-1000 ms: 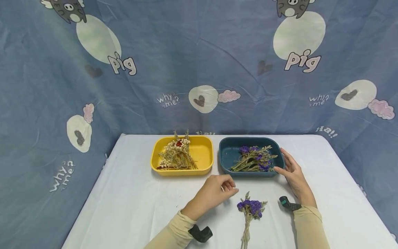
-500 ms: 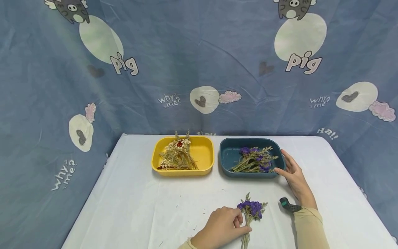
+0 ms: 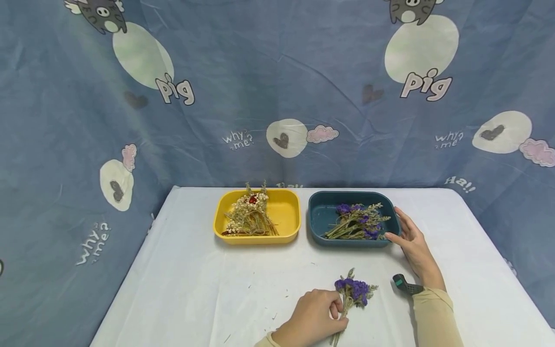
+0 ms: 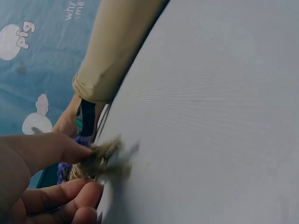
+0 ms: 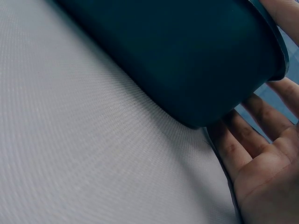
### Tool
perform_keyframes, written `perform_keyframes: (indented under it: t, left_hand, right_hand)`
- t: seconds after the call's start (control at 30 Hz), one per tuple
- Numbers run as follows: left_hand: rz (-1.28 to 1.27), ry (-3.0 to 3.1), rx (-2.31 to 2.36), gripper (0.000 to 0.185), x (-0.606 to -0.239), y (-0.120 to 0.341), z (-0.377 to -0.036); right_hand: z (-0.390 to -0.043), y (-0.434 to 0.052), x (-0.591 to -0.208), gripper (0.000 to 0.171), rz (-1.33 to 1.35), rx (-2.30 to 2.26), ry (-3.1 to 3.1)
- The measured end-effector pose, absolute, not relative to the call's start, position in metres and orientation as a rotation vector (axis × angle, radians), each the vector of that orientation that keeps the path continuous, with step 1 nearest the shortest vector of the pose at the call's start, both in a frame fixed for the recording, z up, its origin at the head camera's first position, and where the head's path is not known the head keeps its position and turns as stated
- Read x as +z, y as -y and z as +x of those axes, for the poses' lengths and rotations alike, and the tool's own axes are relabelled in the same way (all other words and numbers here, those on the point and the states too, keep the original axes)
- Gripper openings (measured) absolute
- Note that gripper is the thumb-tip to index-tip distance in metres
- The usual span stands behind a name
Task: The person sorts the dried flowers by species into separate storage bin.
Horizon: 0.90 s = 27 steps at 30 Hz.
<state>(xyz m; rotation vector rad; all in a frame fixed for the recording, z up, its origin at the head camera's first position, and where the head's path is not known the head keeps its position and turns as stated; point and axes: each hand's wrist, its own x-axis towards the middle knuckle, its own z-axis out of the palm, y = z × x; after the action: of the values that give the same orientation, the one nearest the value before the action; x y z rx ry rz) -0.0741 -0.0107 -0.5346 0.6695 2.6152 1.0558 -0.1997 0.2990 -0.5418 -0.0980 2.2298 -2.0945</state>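
In the head view my left hand (image 3: pixel 315 315) pinches the stems of a small bunch of dried purple flowers (image 3: pixel 356 289) between thumb and fingers, low over the near part of the table. The stem ends (image 4: pixel 117 161) poke out past the fingertips in the left wrist view, blurred. My right hand (image 3: pixel 414 248) holds the right front corner of a dark blue tray (image 3: pixel 347 243), thumb at the rim and fingers along its side wall. More dried purple flowers (image 3: pixel 360 221) lie inside that tray. The right wrist view shows the tray's outer wall (image 5: pixel 187 60) beside the fingers of the right hand.
A yellow tray (image 3: pixel 284 238) stands left of the blue one, holding dried white and red flowers (image 3: pixel 251 217). Small plant crumbs are scattered on the white table cloth (image 3: pixel 191 289). Behind the table hangs a blue printed curtain (image 3: pixel 243 62).
My left hand has come down and right from beside the blue tray to the loose purple bunch, pinched its stems and tilted it slightly. The right hand stays at the tray corner.
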Motion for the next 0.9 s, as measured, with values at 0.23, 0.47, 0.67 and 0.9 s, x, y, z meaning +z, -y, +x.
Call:
perform_keyframes:
  t: [0.23,0.47,0.67,0.9]
  left_hand:
    - [0.663,-2.542,1.165,0.006,-0.53,0.018,-0.082]
    - [0.753,-2.517,1.171,0.014,-0.53,0.024,-0.088]
    - [0.799,-2.534,1.13,0.016,-0.528,0.024,-0.091]
    - [0.798,-2.52,1.17,0.01,-0.527,0.025,-0.09]
  right_hand:
    - [-0.199,-0.299,-0.543,0.087,-0.095,-2.09,-2.238]
    - [-0.201,-0.298,-0.544,0.087,-0.126,-2.098,-2.232]
    - [-0.201,-0.297,-0.543,0.087,-0.148,-2.117,-2.219]
    - [-0.2,-0.298,-0.544,0.087,-0.133,-2.117,-2.235]
